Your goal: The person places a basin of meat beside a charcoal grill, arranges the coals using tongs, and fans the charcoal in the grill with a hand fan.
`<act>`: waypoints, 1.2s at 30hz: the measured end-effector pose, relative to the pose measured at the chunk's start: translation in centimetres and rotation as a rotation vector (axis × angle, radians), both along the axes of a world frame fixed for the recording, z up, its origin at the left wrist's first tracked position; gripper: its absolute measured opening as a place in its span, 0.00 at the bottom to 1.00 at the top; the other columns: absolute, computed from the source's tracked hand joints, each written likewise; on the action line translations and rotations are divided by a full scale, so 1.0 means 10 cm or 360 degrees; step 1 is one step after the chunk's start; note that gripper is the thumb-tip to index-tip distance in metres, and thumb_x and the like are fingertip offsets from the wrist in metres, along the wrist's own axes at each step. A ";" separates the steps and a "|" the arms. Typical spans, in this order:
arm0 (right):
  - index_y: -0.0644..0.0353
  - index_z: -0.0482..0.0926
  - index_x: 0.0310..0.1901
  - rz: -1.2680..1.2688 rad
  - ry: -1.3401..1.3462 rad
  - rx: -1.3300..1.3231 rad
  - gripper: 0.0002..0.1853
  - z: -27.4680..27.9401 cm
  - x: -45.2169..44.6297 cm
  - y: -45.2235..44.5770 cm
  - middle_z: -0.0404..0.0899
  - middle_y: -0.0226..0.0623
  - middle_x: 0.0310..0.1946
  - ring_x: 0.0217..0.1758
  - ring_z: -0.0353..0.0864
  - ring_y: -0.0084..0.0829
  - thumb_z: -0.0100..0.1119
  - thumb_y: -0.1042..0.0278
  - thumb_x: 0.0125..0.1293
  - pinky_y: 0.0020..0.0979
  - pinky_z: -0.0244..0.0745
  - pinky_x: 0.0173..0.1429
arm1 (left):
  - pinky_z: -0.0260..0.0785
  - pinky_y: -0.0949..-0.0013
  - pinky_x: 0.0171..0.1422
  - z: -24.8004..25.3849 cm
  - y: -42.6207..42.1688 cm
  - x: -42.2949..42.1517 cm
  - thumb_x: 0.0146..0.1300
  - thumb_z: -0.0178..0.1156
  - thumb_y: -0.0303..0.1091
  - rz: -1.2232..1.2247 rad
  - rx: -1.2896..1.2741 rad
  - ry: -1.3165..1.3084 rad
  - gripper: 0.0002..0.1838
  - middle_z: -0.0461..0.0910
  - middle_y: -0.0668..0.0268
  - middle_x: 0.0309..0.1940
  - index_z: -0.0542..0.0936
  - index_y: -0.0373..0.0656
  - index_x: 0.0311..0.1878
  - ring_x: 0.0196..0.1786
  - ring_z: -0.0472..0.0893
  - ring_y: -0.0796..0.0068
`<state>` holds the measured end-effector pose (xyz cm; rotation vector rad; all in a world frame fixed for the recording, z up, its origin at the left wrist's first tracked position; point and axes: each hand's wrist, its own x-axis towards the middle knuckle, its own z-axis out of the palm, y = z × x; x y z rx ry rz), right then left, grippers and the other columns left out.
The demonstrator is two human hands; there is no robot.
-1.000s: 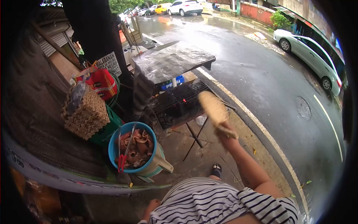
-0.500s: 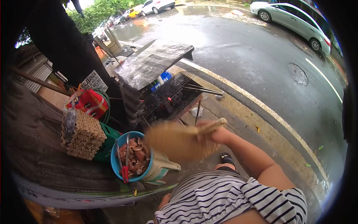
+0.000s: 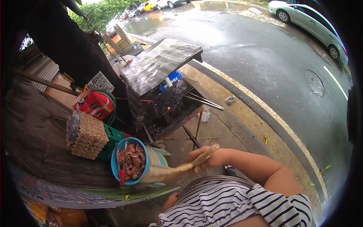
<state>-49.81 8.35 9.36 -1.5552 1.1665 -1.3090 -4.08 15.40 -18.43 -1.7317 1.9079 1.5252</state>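
Note:
My right hand is wrapped round the pale handle of a woven hand fan. The fan is blurred by motion and shows nearly edge-on, its blade pointing left past a blue bucket. In that bucket are raw meat pieces and metal tongs with a red part. Low by my striped shirt, part of my left hand shows; its fingers are mostly hidden. Ahead, away from both hands, a charcoal grill has a wire rack and a small glowing red spot.
A metal sheet leans over the grill. Stacked egg trays, a green crate and a red bag stand at left beside a tree trunk. Beyond the kerb lies a wet road with a parked silver car.
The fan has swung from a broad, face-on view above the bucket's right side to a lower, edge-on one. My right hand has moved slightly left and down. The view has shifted a little.

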 end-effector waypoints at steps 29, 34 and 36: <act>0.62 0.76 0.49 0.0690 -0.0129 0.0256 0.18 0.30 0.00 -0.03 0.79 0.39 0.43 0.50 0.77 0.28 0.65 0.71 0.57 0.32 0.73 0.52 | 0.70 0.62 0.44 0.20 0.84 0.13 0.60 0.55 0.48 0.0344 -0.0002 -0.0517 0.20 0.79 0.49 0.36 0.79 0.39 0.42 0.39 0.80 0.59; 0.62 0.78 0.48 0.0269 0.0045 0.0117 0.17 0.24 0.30 -0.04 0.81 0.36 0.37 0.44 0.79 0.29 0.67 0.71 0.57 0.32 0.73 0.50 | 0.72 0.63 0.48 0.47 0.48 0.25 0.58 0.61 0.47 0.0495 -0.0318 -0.0190 0.20 0.83 0.57 0.39 0.80 0.39 0.44 0.42 0.82 0.60; 0.62 0.78 0.46 0.0576 0.0025 0.0103 0.15 0.43 0.46 0.16 0.81 0.35 0.37 0.41 0.80 0.28 0.66 0.73 0.57 0.29 0.74 0.45 | 0.73 0.64 0.49 0.64 0.42 0.26 0.57 0.62 0.47 0.0582 -0.0313 -0.0126 0.20 0.82 0.54 0.39 0.80 0.39 0.44 0.42 0.81 0.61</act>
